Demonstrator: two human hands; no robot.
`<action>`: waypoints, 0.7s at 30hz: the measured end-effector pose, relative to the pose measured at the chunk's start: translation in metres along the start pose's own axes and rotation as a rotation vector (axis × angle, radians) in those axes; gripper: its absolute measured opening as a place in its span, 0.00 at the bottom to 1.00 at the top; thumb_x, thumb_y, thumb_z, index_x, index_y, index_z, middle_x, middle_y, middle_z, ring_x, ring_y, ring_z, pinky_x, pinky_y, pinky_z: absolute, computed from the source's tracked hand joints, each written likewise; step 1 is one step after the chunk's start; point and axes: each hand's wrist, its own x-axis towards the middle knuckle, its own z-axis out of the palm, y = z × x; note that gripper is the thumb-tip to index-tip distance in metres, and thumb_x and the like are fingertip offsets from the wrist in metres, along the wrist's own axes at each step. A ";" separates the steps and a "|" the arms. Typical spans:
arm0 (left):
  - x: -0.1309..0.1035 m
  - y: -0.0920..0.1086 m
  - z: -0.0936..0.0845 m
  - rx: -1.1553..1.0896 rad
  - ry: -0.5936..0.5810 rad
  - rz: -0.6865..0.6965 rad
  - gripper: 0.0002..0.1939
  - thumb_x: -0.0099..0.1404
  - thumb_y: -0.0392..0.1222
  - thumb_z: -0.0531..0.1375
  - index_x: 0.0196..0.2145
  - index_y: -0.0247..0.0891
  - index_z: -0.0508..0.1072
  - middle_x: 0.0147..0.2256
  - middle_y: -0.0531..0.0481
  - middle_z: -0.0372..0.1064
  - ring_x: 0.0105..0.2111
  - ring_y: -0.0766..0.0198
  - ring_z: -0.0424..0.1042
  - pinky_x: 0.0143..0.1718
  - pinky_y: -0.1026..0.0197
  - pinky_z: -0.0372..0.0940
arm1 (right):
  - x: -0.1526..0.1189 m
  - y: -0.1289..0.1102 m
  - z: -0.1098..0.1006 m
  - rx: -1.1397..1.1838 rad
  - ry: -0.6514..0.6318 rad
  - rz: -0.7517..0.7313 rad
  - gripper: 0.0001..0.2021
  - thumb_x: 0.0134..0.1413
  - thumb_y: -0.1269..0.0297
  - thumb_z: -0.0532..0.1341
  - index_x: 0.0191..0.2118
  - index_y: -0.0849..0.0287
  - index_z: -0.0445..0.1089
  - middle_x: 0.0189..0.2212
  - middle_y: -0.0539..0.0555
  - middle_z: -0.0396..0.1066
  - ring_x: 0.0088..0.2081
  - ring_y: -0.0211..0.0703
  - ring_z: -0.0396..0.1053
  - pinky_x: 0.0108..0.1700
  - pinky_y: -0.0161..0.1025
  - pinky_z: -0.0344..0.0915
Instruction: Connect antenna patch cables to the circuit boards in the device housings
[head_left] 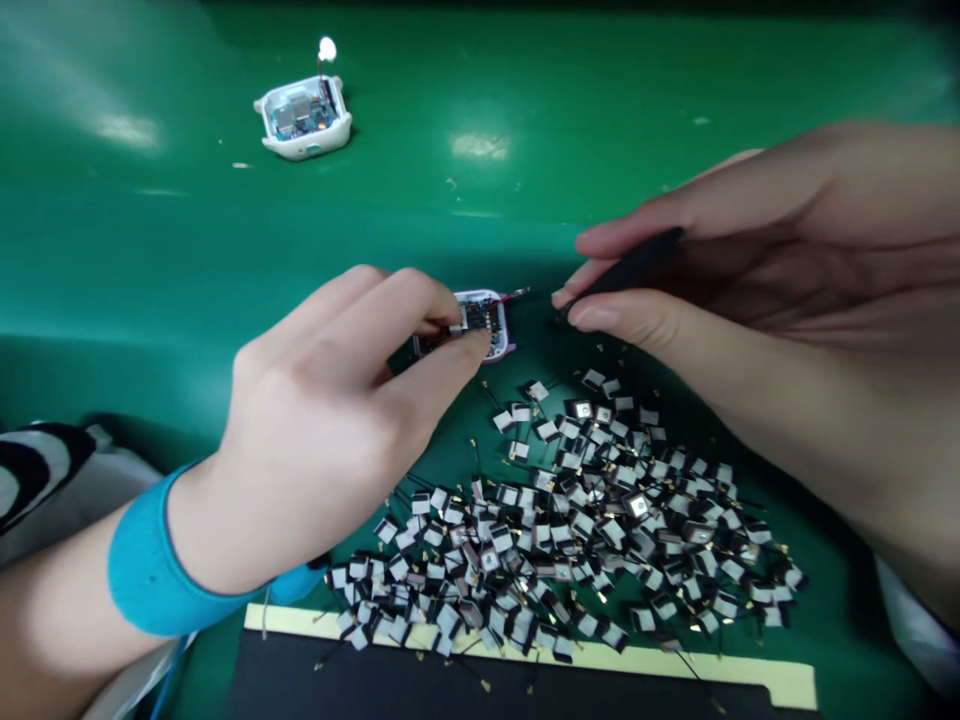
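Observation:
My left hand (337,400), with a blue band around its wrist, is closed at the fingertips on a small watch case (496,340). The case has a pale pinkish rim and an open top showing a dark circuit board; a thin red wire sticks out to its right. Part of the case is hidden under my fingers. To the right, my right hand (720,250) pinches a slim black tool (626,272) between thumb and fingers. Its tip points down and left, apart from the case. Whether the tool is tweezers or a pry stick I cannot tell.
Below the hands lies a wide heap of small white-and-black square parts (570,530) with thin black cables. A white watch case (304,118) with an exposed board stands at the back left. A black sheet with a yellow edge (791,682) lies at the front of the green mat (600,90).

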 end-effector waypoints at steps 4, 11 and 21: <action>-0.002 -0.001 0.001 0.001 0.010 0.019 0.07 0.61 0.39 0.53 0.34 0.39 0.70 0.32 0.50 0.66 0.31 0.63 0.66 0.27 0.63 0.59 | 0.000 -0.006 0.004 0.042 0.023 -0.057 0.13 0.50 0.68 0.59 0.40 0.41 0.65 0.35 0.42 0.70 0.35 0.33 0.70 0.35 0.27 0.69; 0.000 0.000 0.003 -0.018 0.040 -0.003 0.05 0.60 0.37 0.55 0.32 0.38 0.71 0.32 0.48 0.67 0.30 0.63 0.66 0.26 0.62 0.60 | 0.004 -0.003 0.006 -0.032 0.077 -0.095 0.11 0.49 0.71 0.58 0.41 0.54 0.65 0.33 0.46 0.70 0.32 0.33 0.69 0.33 0.29 0.70; 0.000 -0.001 0.003 -0.052 0.053 0.008 0.08 0.61 0.37 0.52 0.27 0.37 0.69 0.28 0.49 0.65 0.29 0.64 0.65 0.26 0.63 0.59 | 0.000 -0.002 0.008 -0.127 0.130 -0.174 0.07 0.49 0.67 0.60 0.36 0.53 0.70 0.32 0.46 0.71 0.32 0.36 0.69 0.31 0.33 0.68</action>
